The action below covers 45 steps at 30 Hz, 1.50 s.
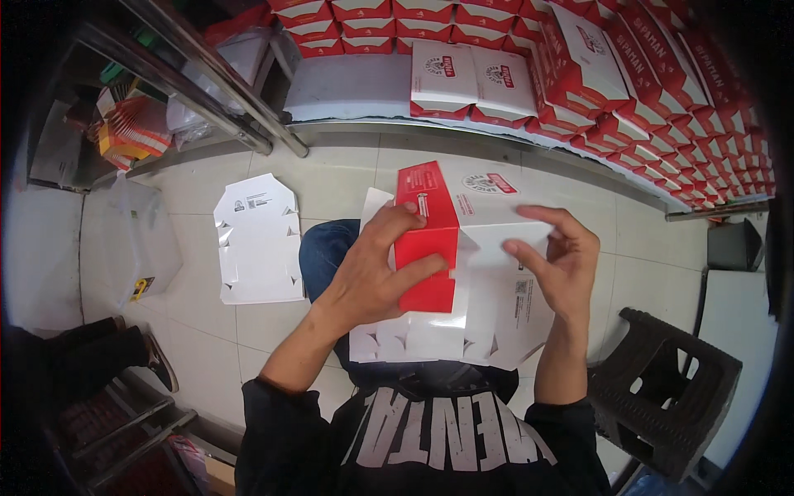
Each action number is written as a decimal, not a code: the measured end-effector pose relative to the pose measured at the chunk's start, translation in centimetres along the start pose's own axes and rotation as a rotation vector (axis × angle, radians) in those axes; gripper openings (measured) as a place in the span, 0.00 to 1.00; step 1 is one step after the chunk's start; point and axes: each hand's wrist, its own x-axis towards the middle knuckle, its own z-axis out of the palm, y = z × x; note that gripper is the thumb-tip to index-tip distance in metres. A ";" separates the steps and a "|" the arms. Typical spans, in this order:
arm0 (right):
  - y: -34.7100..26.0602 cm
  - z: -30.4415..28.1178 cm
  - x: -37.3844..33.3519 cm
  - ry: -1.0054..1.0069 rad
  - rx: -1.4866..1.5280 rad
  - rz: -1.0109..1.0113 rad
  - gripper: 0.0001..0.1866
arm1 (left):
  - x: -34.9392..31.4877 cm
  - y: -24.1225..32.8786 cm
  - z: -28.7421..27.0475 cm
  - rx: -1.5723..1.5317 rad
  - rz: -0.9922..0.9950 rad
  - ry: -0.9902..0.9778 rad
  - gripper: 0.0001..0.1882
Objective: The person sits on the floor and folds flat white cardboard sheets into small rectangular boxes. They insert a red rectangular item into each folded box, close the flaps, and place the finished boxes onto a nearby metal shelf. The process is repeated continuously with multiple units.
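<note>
Between my hands is a partly folded red and white cardboard box [488,202], held above my lap. My left hand [376,264] grips its red side panel, with the thumb low on the red face and the fingers along the far left edge. At the box's right end, my right hand [562,256] pinches the white panel between thumb and index finger. Under the box, flat unfolded white box blanks [426,335] with cut slots lie across my lap. The underside of the held box is hidden.
Another white box blank [259,240] lies on the tiled floor to the left. Folded red and white boxes [662,74] are stacked along the far and right side. A dark plastic stool [666,388] stands at right, a clear plastic bin [149,236] at left. Metal legs [211,83] rise far left.
</note>
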 end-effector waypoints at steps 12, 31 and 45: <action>-1.8 11.5 -3.2 0.267 0.053 -0.176 0.30 | 3.5 -1.1 3.4 0.050 -0.077 0.391 0.48; 4.3 2.5 -0.8 -0.284 -0.010 -0.065 0.63 | -2.1 -3.4 0.9 -0.590 -0.472 0.519 0.44; 2.6 4.3 -2.3 0.052 0.101 -0.353 0.30 | 0.1 -2.6 -0.1 -0.480 -0.267 0.357 0.42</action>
